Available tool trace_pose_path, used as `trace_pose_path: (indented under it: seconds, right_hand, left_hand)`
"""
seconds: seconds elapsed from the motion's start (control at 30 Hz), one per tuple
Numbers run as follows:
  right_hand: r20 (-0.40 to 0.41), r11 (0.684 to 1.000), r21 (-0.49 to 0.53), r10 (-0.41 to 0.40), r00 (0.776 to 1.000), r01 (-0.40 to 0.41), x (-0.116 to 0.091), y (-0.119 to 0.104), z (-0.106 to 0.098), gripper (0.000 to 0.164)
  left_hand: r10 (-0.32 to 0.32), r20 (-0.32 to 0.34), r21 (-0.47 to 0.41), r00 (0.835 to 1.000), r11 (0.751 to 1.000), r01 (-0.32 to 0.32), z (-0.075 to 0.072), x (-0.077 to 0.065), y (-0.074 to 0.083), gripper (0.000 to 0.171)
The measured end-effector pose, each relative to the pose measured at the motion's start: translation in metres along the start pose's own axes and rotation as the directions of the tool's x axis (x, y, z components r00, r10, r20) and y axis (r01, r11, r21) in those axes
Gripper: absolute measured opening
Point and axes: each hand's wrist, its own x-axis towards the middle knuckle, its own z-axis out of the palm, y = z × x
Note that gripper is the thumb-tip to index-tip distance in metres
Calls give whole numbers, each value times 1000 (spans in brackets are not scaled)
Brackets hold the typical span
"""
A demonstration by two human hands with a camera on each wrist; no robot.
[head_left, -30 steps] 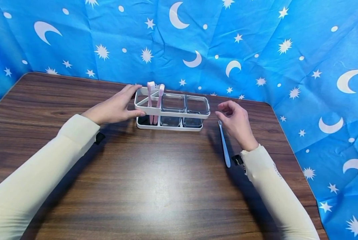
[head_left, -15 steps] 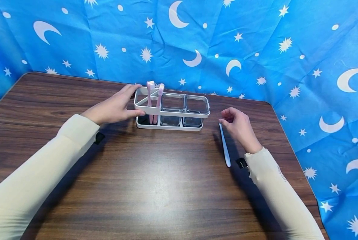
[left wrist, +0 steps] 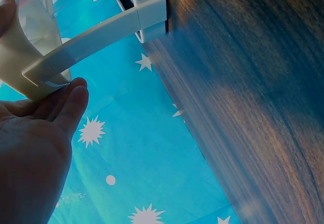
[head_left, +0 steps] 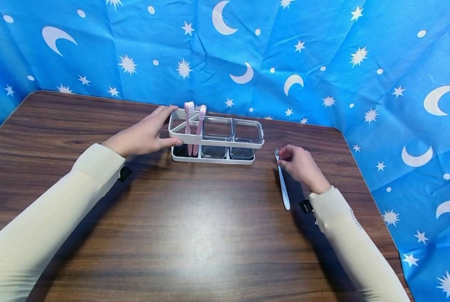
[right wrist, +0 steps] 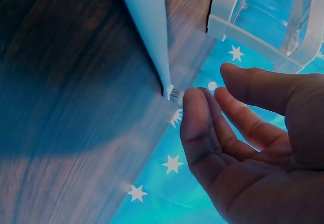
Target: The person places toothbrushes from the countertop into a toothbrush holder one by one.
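Note:
A white toothbrush holder (head_left: pixel 232 144) stands upright toward the back of the table, with two pink toothbrushes (head_left: pixel 201 121) leaning in its left compartment. My left hand (head_left: pixel 145 133) holds the holder's left end, thumb at the front and fingers behind; in the left wrist view the fingers (left wrist: pixel 76 95) touch the white rim (left wrist: pixel 86 42). A light blue toothbrush (head_left: pixel 283 184) lies on the table to the right. Over its head end hovers my right hand (head_left: pixel 298 164), fingers bent, thumb apart from them. In the right wrist view the bristles (right wrist: pixel 175 95) show beside the index fingertip, nothing pinched.
Two clear cups (head_left: pixel 217 129) sit in the holder's middle and right compartments. The brown wooden table (head_left: pixel 172 235) extends in front. A blue cloth (head_left: pixel 323 54) with moons and stars hangs behind and along the right side.
My right hand has moved slightly down and right, uncovering the head end of the blue toothbrush. The left hand and the holder have stayed in place.

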Motion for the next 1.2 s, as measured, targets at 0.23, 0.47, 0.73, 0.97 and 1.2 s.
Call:
trace_pose_path:
  seconds: [0.23, 0.47, 0.73, 0.97, 1.2]
  right_hand:
    - [104, 998, -43, 56, 993, -52, 2, 4, 2, 20]
    - [127, 996, -41, 84, 988, -79, 3, 7, 5, 20]
    - [153, 993, -40, 115, 981, -111, 3, 6, 8, 20]
    - [137, 989, -73, 141, 980, -132, 4, 3, 12, 22]
    - [79, 980, -100, 182, 980, -173, 1, 2, 9, 28]
  left_hand:
    - [2, 4, 0, 1000, 1000, -2, 0, 1, -1, 91]
    - [9, -1, -2, 1000, 1000, -9, 1, 0, -1, 91]
    - [-5, 2, -3, 1000, 1000, 5, 1, 0, -2, 92]
    - [-7, 4, -4, 1000, 1000, 7, 0, -1, 0, 91]
    - [7, -1, -2, 1000, 1000, -7, -1, -1, 0, 90]
